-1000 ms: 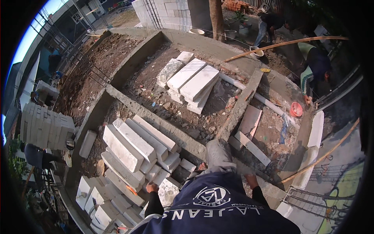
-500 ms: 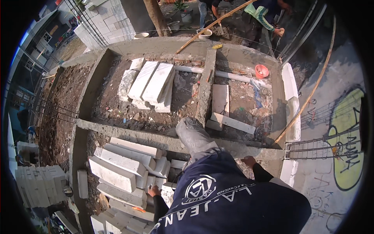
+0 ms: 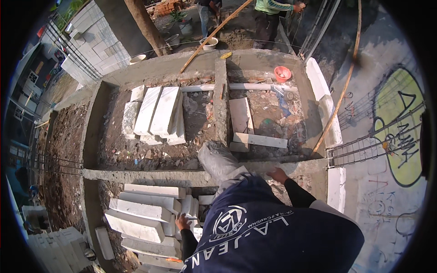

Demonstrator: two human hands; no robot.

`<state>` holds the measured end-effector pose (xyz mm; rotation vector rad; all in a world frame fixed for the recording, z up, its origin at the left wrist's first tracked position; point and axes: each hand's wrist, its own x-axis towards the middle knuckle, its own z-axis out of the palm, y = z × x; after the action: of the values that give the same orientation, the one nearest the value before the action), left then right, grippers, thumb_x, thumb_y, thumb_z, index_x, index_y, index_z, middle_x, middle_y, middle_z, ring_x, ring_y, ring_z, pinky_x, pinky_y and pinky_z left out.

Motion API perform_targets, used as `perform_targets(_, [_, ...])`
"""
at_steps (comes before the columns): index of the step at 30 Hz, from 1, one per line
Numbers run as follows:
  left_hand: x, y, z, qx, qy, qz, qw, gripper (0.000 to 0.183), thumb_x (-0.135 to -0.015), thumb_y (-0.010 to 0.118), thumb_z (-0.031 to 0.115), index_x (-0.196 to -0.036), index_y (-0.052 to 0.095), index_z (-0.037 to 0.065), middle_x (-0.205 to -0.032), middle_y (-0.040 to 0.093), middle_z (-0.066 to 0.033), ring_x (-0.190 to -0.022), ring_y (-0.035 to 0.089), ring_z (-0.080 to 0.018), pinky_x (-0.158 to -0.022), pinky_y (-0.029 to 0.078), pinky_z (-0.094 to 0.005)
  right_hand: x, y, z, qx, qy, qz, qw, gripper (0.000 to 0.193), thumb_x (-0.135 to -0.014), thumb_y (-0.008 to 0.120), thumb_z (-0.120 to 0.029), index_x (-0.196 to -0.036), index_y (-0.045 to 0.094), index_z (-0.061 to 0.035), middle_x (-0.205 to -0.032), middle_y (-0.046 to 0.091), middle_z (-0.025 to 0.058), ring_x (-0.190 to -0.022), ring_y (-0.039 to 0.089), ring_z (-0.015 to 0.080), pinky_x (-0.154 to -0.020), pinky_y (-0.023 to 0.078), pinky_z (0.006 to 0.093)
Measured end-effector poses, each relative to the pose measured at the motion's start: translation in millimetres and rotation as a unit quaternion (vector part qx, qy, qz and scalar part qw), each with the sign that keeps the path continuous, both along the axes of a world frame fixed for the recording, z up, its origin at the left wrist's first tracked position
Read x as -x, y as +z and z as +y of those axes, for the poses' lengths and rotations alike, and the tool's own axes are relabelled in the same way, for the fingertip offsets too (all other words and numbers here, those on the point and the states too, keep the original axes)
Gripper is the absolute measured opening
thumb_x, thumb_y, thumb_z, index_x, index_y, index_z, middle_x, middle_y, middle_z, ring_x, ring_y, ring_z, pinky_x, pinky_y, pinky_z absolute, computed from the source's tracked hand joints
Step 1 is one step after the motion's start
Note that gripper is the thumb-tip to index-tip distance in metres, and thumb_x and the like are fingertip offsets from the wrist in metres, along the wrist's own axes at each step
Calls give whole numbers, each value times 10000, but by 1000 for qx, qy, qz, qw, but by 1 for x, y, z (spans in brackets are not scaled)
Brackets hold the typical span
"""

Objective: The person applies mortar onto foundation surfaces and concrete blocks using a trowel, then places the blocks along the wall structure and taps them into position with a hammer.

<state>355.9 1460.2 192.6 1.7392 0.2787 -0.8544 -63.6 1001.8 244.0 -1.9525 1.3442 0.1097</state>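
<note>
My left hand point(image 3: 183, 222) is low beside a stack of white lightweight concrete blocks point(image 3: 134, 225), its fingers apart with nothing seen in them. Whether it touches a block I cannot tell. Further forward on the right, my right hand point(image 3: 277, 174) reaches out over a grey concrete beam point(image 3: 302, 169), fingers stretched and holding nothing visible. My bent leg in grey trousers point(image 3: 217, 159) is at the beam's junction, between the two hands. My dark blue shirt covers the lower middle of the view.
More white blocks point(image 3: 157, 111) lie in the far left bay. The far right bay holds a red bucket point(image 3: 282, 74), a white pipe point(image 3: 250, 86) and loose blocks. A bamboo pole point(image 3: 339, 107) leans at the right near protruding rebar point(image 3: 355, 148). Two people work beyond the far beam.
My view has turned and tilted, shifting the far bays leftward in the picture. My right hand has moved forward over the beam; my left hand stays beside the blocks.
</note>
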Motion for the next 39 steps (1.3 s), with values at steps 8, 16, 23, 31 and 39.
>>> perform_targets(8, [40,-49,48,-91,19,213,973,716,-849,703,241,-1507,434,157,-1421,547,-113,-1182,575,-444,-876,459,-661,95,11,50,-144,-162,61,974,552,-867,758,-447,-1206,682,-18,-976,716,145,-818,694,220,-691,563,402])
perform_targets(16, [30,-43,31,-93,12,222,970,625,-846,715,285,-1433,522,189,-1294,587,-95,-1095,603,-385,-856,448,-626,118,0,66,-226,-255,62,938,478,-914,731,-305,-1305,613,-55,-884,675,103,-713,624,148,-521,458,324])
perform_targets(23, [-47,0,-102,-39,-78,148,985,724,-857,685,329,-1498,451,86,-1328,592,-134,-1115,610,-341,-866,494,-522,92,-32,43,-161,-172,83,968,415,-890,729,-343,-1188,697,-56,-1038,746,208,-915,736,307,-798,555,408])
perform_targets(31, [-215,53,-265,37,-203,63,976,748,-863,718,422,-1482,468,86,-1181,664,-48,-957,624,-158,-816,480,-374,-67,-6,-85,-133,-173,14,976,553,-845,763,-458,-1212,691,-51,-1062,740,213,-1052,704,355,-892,551,420])
perform_targets(39, [-540,284,-683,-30,-360,-425,830,578,-952,684,295,-1432,539,10,-1392,598,-177,-1237,589,-261,-1049,442,-362,-173,73,-413,-48,-110,3,993,553,-870,736,-374,-1285,641,-21,-1142,708,235,-1057,697,321,-893,537,426])
